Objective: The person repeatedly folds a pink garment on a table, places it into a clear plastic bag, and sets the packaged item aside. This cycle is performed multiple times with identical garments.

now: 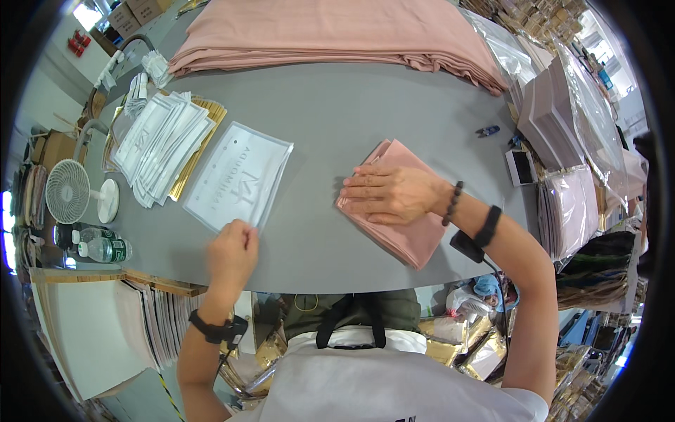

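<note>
My right hand (393,195) lies flat, palm down, on a folded pink cloth (416,242) on the grey table. My left hand (235,248) is curled at the near edge of a translucent plastic bag (237,174), which bears printed writing and lies at a slant; its fingertips seem to pinch the bag's edge, though they are partly hidden. Left of that bag, a fanned stack of similar bags (163,142) rests on gold-coloured packaging (216,113). Across the far side of the table lies a large layered pile of pink fabric (337,31).
At the left stand a white fan (68,190) and plastic bottles (108,249). To the right are small blue thread snips (488,131), a small white box (521,168), a stack of pale boards (553,116) and bagged pink cloths (569,205). Black cables hang from both wrist devices.
</note>
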Demonstrator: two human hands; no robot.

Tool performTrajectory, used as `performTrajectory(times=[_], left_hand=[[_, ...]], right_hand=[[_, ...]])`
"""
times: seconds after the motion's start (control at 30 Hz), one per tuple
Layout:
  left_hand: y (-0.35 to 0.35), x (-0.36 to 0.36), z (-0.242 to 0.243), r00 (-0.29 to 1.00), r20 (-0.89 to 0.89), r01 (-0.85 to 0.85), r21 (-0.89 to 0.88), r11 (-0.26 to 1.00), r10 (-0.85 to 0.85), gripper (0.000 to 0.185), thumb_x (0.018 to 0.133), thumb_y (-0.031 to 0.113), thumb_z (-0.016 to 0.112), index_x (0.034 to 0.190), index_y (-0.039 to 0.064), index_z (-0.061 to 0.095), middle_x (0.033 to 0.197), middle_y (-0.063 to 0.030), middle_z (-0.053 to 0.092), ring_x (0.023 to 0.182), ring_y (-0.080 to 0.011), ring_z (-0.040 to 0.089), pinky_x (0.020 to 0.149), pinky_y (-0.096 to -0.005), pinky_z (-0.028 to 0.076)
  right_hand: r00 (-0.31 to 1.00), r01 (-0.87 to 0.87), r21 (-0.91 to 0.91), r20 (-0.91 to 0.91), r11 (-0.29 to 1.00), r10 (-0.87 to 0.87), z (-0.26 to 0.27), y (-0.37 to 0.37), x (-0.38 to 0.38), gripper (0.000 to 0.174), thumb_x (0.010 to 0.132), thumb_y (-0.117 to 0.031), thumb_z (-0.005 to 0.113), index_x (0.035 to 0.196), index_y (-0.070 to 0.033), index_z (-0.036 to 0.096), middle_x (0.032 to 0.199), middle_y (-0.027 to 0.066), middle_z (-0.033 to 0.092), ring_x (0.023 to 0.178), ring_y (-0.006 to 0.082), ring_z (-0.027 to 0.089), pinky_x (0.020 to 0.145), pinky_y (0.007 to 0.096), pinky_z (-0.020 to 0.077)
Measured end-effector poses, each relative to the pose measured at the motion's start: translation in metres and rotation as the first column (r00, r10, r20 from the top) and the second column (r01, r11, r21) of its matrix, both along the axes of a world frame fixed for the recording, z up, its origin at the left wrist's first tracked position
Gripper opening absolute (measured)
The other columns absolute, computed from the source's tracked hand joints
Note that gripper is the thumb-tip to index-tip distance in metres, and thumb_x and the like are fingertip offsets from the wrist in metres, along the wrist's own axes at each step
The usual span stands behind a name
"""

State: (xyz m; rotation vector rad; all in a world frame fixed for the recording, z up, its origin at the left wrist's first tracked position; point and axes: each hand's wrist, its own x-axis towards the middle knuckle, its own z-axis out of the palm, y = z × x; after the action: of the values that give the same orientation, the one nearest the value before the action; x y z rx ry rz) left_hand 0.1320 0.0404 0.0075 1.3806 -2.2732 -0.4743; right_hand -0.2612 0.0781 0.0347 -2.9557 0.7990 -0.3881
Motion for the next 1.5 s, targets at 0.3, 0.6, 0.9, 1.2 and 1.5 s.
performTrajectory(times=[0.3,0.6,0.9,1.2,1.5], left_hand=[[0.060,-0.110,0.000,0.876,0.091,0.462,0.123,0.878,-0.474,0.067,0.085,-0.002,0.064,0.149,0.014,0.055,0.085,-0.0146,0.070,0.073,-0.0394,0.069,0.067,-0.0480,0.058],[0.027,-0.117,-0.009,0.957,-0.203,0.263,0.307,0.915,-0.208,0.035,0.090,0.005,0.070,0.124,0.005,0.061,0.070,-0.0118,0.066,0.057,-0.0295,0.063,0.060,-0.0422,0.052],[0.042,-0.109,0.011,0.860,-0.449,0.396,0.290,0.871,-0.242,0.021,0.095,0.012,0.073,0.113,0.006,0.062,0.075,-0.0094,0.066,0.058,-0.0231,0.064,0.057,-0.0378,0.051],[-0.074,-0.091,0.008,0.951,-0.157,0.306,0.355,0.883,-0.266,0.021,0.088,0.015,0.080,0.101,0.001,0.072,0.099,-0.0159,0.067,0.079,-0.0315,0.068,0.077,-0.0425,0.056],[0.000,-0.041,0.034,0.944,-0.271,0.193,-0.007,0.981,-0.187,0.017,0.094,0.019,0.078,0.094,0.002,0.076,0.084,-0.0090,0.071,0.078,-0.0233,0.071,0.063,-0.0280,0.053]], right_hand=[[0.672,0.715,0.133,0.141,0.686,-0.727,-0.034,0.013,0.025,0.072,0.102,-0.056,0.054,0.155,-0.008,0.048,0.159,0.0262,0.045,0.147,0.0484,0.039,0.125,0.0597,0.0252],[0.598,0.654,0.345,0.309,0.673,-0.740,-0.031,0.089,0.070,0.066,0.077,-0.015,0.083,0.139,-0.011,0.064,0.134,0.0136,0.062,0.132,0.0342,0.056,0.121,0.0498,0.0390],[0.687,0.678,0.174,0.196,0.715,-0.699,-0.035,0.044,0.090,0.076,0.089,-0.038,0.071,0.146,0.007,0.050,0.156,0.0298,0.045,0.151,0.0435,0.037,0.129,0.0512,0.0248],[0.946,0.266,0.398,0.071,0.878,-0.318,-0.024,0.040,0.140,0.055,0.082,-0.027,0.071,0.126,0.005,0.065,0.138,0.0230,0.060,0.138,0.0372,0.049,0.121,0.0488,0.0360],[0.841,0.418,0.199,0.284,0.886,-0.461,-0.018,0.009,0.174,0.026,0.087,-0.019,0.063,0.106,-0.001,0.069,0.116,0.0209,0.066,0.111,0.0415,0.061,0.102,0.0484,0.0458]])
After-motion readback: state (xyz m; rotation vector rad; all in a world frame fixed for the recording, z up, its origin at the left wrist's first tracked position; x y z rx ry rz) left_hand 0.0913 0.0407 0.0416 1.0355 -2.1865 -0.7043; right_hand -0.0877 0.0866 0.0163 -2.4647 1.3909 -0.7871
